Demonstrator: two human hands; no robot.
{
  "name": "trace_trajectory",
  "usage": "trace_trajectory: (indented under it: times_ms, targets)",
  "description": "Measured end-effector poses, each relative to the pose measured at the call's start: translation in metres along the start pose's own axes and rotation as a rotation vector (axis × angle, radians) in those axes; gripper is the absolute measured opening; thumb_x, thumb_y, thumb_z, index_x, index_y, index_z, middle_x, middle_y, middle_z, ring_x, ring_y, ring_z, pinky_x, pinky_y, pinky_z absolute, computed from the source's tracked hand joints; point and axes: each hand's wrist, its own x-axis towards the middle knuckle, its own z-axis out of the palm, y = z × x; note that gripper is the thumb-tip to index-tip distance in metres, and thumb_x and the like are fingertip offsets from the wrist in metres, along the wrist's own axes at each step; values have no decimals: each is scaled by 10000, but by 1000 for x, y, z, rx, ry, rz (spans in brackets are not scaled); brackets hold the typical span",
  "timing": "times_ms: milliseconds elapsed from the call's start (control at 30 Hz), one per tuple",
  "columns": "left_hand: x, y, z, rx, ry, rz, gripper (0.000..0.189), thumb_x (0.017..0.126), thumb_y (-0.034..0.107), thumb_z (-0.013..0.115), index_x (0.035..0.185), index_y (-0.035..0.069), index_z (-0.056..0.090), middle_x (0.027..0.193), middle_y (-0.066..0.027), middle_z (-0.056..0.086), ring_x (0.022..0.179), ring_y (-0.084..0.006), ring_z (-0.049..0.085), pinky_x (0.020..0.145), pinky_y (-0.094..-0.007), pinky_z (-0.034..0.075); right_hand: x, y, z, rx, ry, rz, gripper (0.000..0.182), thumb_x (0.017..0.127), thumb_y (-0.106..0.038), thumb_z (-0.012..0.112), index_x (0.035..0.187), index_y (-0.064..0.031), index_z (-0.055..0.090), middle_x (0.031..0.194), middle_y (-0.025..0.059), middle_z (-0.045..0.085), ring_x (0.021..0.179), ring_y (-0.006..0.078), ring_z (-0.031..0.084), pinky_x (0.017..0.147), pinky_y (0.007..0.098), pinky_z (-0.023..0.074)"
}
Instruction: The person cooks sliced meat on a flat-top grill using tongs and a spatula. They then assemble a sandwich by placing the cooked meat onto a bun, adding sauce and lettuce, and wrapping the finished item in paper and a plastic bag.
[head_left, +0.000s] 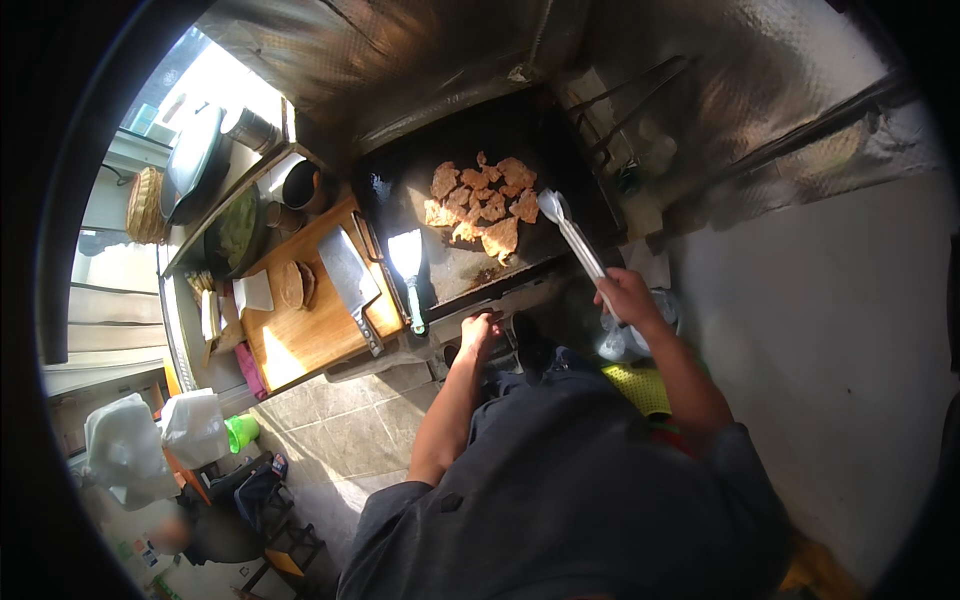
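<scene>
My right hand (628, 298) grips metal tongs (581, 244). Their scalloped tips reach over the right part of a black flat griddle (525, 124), beside several browned pieces of meat (487, 196) grouped mid-griddle. In front of the griddle's near edge is my left hand (481, 334), its fingers curled; whether it touches or holds anything cannot be made out. A wide scraper (406, 259) with a pale green handle lies across the griddle's left front corner, its blade catching the sun.
Left of the griddle, a wooden cutting board (289, 337) bears a cleaver (350, 270) and round flat bread (297, 285). Beyond it stands a dark bowl of green leaves (234, 229). Plastic bags (127, 450) hang at lower left, near a seated person (217, 525). A yellow basket (637, 386) is by my right side.
</scene>
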Motion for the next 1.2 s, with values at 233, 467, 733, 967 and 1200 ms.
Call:
trace_trajectory:
  times_ms: [233,467,733,967,1200]
  targets:
    - [26,-11,28,-852,-228,-216,350,1117,211,393,1196,-21,643,1243,-197,716,1107,-341,697,967,-499,587,-26,5,19,76,-158,176,242,1027,-234,587,948,-26,682,785,53,711,597,101,615,571,277,488]
    - [56,-24,31,-1022,-59,-200,156,985,121,680,1072,-9,682,998,-165,747,840,-298,732,735,-435,642,-18,10,27,85,-174,209,258,1014,-232,587,919,-15,690,782,66,717,599,107,625,576,276,491]
    - [-47,28,26,-22,-13,248,122,984,125,708,980,7,675,832,-69,682,646,-131,586,558,-298,498,1,-6,38,1,-220,102,261,999,-199,584,878,-3,706,730,63,705,556,102,613,539,275,477]
    - [-171,149,-28,1074,859,1249,261,919,241,784,1055,43,683,896,-133,634,787,-320,642,719,-436,549,21,-82,72,1,-347,-63,277,1002,-203,592,857,2,707,706,52,696,545,93,606,517,269,466]
    - [-143,145,-66,1255,610,844,453,870,442,809,980,42,629,806,-128,686,697,-342,651,725,-430,556,93,-46,101,-227,-242,-75,243,912,-184,591,785,6,677,675,74,702,528,146,641,515,324,514]
